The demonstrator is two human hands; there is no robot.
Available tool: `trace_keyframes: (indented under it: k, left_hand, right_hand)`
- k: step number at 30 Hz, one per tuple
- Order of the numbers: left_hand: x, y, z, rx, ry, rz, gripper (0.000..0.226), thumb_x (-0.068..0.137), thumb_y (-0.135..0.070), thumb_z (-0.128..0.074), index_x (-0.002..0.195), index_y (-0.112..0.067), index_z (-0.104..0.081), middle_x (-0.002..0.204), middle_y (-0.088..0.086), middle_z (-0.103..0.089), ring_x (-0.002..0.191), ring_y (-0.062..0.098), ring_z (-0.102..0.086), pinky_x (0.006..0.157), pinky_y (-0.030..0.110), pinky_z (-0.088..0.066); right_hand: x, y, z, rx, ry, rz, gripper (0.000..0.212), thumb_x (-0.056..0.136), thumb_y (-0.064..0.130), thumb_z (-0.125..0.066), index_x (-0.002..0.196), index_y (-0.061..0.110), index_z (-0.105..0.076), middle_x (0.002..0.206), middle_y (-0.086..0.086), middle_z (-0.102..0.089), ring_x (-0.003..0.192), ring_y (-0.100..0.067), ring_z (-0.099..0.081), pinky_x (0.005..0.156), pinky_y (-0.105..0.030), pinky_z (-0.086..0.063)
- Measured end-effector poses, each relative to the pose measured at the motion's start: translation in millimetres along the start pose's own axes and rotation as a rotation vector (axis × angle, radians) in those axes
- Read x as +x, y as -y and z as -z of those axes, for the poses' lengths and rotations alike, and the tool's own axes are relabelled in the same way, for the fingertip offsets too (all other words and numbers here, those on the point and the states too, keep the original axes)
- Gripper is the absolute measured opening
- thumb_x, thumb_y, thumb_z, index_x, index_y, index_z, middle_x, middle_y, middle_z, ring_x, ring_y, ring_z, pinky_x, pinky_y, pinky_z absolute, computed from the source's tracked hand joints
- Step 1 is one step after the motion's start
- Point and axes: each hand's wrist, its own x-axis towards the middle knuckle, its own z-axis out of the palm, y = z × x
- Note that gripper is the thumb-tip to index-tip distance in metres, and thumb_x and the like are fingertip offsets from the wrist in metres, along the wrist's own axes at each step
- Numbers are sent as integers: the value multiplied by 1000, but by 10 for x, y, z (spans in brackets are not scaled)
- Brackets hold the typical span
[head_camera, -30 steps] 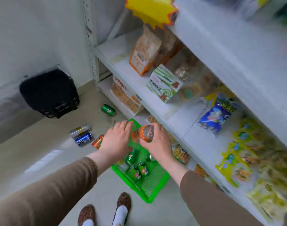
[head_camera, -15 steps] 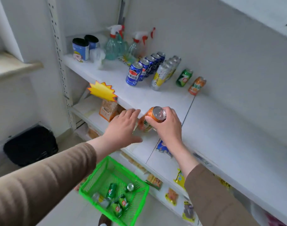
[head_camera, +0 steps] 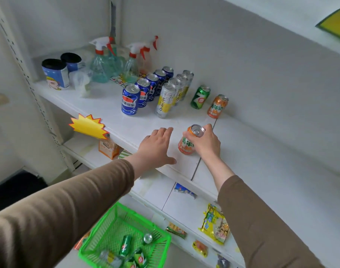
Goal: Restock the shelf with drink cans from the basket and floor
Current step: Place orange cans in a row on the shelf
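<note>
A person in brown sleeves reaches both arms over a white shelf (head_camera: 99, 105) seen from above. The right hand (head_camera: 205, 142) grips an orange drink can (head_camera: 187, 144) around its top rim, fingers curled over the lid, and the can now looks to rest upright on the shelf near its front edge; half a second ago it was held tilted in the air in front of that edge. The left hand (head_camera: 155, 147) lies at the can's 9 o'clock, just beside it but not touching, palm down, fingers stretched flat and close together, thumb out, holding nothing; earlier it hovered short of the shelf. At the can's 12 o'clock, well apart, a second orange can (head_camera: 217, 106) stands by the back wall, with a green can (head_camera: 200, 97) just to its 9 o'clock. Further toward 10 o'clock run a row of silver and yellow cans (head_camera: 170, 95) and a row of blue cola cans (head_camera: 141, 95), then spray bottles (head_camera: 107, 62) and two black-topped tubs (head_camera: 56, 73) at the far end. A yellow starburst tag (head_camera: 88, 125) hangs off the shelf's front edge. At 6 o'clock, on the floor, the green basket (head_camera: 111, 219) holds several cans, mostly green (head_camera: 125, 245)
</note>
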Motion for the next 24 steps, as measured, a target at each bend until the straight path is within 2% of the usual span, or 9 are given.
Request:
trace_keyframes:
  k: [4, 9, 12, 17, 24]
  left_hand:
    - [217, -57, -125, 15, -1, -17, 113, 71, -61, -76, 154, -17, -12, 150, 5, -32, 135, 26, -34, 105, 39, -40]
    - [433, -32, -249, 10, 8, -51, 112, 71, -59, -76, 153, -16, -13, 149, 5, -32, 135, 26, -34, 106, 39, -39]
    - [553, -3, -332, 23, 35, -54, 111, 73, -59, -74, 154, -17, -11, 150, 4, -31, 136, 25, -32, 108, 38, -37]
    - [865, -86, -391, 12, 46, -37, 110, 73, -60, -74, 153, -16, -12, 150, 5, -31, 136, 26, -32, 107, 38, -38]
    - [1338, -340, -426, 2, 11, -43, 102, 75, -55, -74, 151, -16, -18, 146, 5, -35, 133, 26, -35, 104, 38, -39]
  right_hand:
    - [128, -62, -56, 71, -60, -6, 75, 67, 78, -69, 112, 23, -43, 115, -2, -68, 105, -30, -65, 84, -40, -55]
    - [69, -252, -343, 281, -89, -40, 75, 68, 52, -85, 121, 27, -38, 124, 1, -63, 108, -26, -64, 84, -34, -51]
    - [96, -350, -528, 333, -90, -78, 68, 71, 48, -85, 118, 24, -44, 119, 2, -65, 105, -24, -65, 78, -28, -45]
    - [461, -362, -535, 334, -79, -93, 66, 75, 42, -84, 126, 19, -47, 123, -2, -64, 109, -24, -64, 81, -24, -42]
    - [1088, -470, -432, 320, -109, -170, 69, 76, 40, -83, 130, 19, -45, 124, -4, -65, 112, -28, -64, 91, -36, -49]
